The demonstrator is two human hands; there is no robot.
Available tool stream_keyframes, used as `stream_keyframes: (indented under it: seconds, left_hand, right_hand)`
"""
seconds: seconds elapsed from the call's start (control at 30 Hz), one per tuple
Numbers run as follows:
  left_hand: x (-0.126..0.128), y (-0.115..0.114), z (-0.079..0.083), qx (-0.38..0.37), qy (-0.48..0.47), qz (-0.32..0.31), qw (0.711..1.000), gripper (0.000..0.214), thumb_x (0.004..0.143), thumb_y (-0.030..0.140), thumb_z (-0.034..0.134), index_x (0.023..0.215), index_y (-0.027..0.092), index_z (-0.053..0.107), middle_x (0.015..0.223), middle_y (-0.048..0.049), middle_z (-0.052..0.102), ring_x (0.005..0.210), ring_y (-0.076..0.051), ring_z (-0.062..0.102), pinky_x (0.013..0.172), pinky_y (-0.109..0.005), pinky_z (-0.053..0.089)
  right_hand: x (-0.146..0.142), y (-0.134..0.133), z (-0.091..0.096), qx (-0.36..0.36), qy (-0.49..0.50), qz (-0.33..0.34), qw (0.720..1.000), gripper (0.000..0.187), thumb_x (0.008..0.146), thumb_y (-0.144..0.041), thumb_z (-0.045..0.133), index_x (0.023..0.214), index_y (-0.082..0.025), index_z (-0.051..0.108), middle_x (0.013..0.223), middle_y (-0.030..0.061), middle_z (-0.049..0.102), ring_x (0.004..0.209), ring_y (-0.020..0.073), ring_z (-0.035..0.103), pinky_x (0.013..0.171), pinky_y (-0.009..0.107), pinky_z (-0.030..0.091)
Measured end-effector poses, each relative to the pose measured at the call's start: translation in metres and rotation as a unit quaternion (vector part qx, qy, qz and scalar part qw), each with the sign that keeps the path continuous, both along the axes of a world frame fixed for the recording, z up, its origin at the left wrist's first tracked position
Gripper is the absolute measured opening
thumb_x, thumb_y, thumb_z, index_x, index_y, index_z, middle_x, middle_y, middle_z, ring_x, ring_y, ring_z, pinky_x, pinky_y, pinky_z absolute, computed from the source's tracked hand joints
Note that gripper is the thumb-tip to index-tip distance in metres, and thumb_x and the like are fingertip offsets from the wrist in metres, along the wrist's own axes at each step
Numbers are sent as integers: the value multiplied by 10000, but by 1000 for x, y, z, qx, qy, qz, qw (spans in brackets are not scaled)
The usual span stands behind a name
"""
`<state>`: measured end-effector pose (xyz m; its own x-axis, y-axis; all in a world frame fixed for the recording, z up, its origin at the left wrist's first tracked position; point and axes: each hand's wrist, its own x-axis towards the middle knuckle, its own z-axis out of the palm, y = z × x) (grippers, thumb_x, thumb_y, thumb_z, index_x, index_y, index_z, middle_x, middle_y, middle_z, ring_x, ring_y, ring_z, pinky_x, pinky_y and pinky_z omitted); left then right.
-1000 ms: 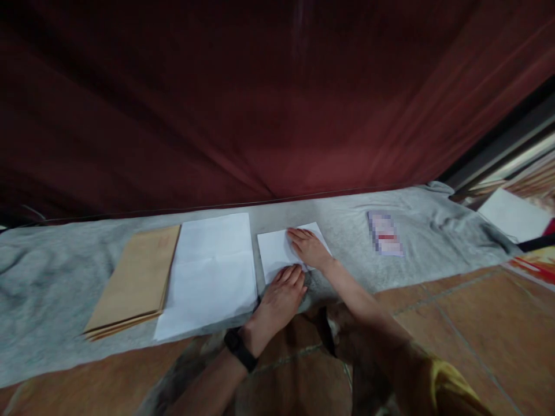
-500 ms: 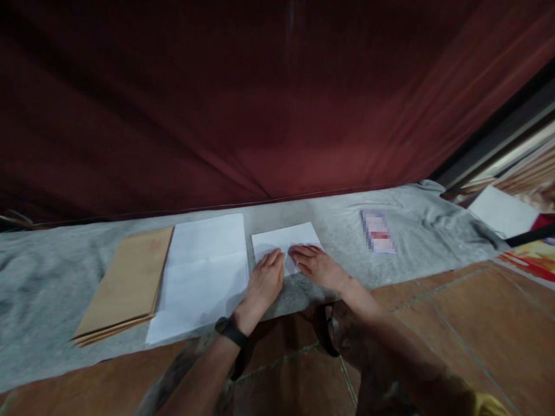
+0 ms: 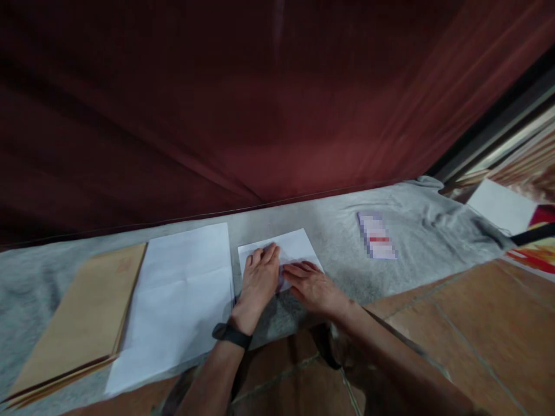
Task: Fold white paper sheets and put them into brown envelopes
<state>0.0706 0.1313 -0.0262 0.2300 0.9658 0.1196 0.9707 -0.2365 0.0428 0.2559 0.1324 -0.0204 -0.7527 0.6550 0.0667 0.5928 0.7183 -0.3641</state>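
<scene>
A small folded white sheet (image 3: 295, 247) lies on a grey cloth (image 3: 342, 242) spread over the floor. My left hand (image 3: 259, 280) rests flat on the sheet's left half, fingers stretched out and pointing away from me; a dark band is on its wrist. My right hand (image 3: 313, 285) lies flat on the sheet's near edge, fingers extended toward the left hand. Neither hand holds anything.
A larger white sheet (image 3: 182, 294) lies left of the folded one, and a stack of brown envelopes (image 3: 82, 315) lies further left. A small printed card (image 3: 376, 236) sits on the cloth to the right. A dark red curtain (image 3: 243, 98) hangs behind. Brown floor tiles (image 3: 468, 323) are at the right.
My left hand slid forward onto the folded sheet. My right hand drew back from the sheet's far side to its near edge. The view shifted, so the papers appear further left.
</scene>
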Motion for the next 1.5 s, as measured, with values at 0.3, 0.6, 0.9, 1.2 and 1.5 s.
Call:
stream_keyframes:
  seconds: [0.3,0.6,0.9,1.2,1.5]
  left_hand:
    - [1,12,-23,21,-45,38,998,537,1039,345,351,1531,143,420,1597,-91,435,1505,-309,326,1215,-491,303]
    - [-9,-13,-30,30,-57,27,998,519,1030,370,368,1502,183,476,1583,-118,445,1497,-313,355,1211,-543,323]
    - [-7,-71,-31,19,-33,104,994,537,1016,306,360,1450,19,494,1524,-249,478,1450,-334,429,1164,-512,399]
    - [10,-49,-10,18,-49,-17,999,538,948,76,304,1446,47,505,1543,-193,480,1473,-255,400,1194,-437,375]
    - [1,-4,-6,-13,-26,-43,999,512,956,109,362,1430,171,546,1527,-106,525,1369,-271,496,1098,-456,449]
  right_hand:
    - [-2,-1,5,-19,-2,-10,1000,326,982,-189,567,1304,-197,616,1357,100,630,1306,242,546,1148,437,388]
    - [0,1,8,-18,11,-21,1000,342,993,-179,527,1308,-236,645,1382,60,640,1279,213,580,1140,394,380]
    - [-3,3,10,-28,-22,-41,999,294,995,-197,493,1166,-208,733,1428,75,620,1270,238,604,1129,413,398]
    - [-5,0,13,-39,-28,-40,998,327,985,-157,487,1221,-223,704,1370,81,655,1260,213,610,1114,382,416]
    - [2,-12,1,9,2,-20,1000,351,987,-173,516,1320,-167,628,1393,119,626,1300,225,573,1136,398,402]
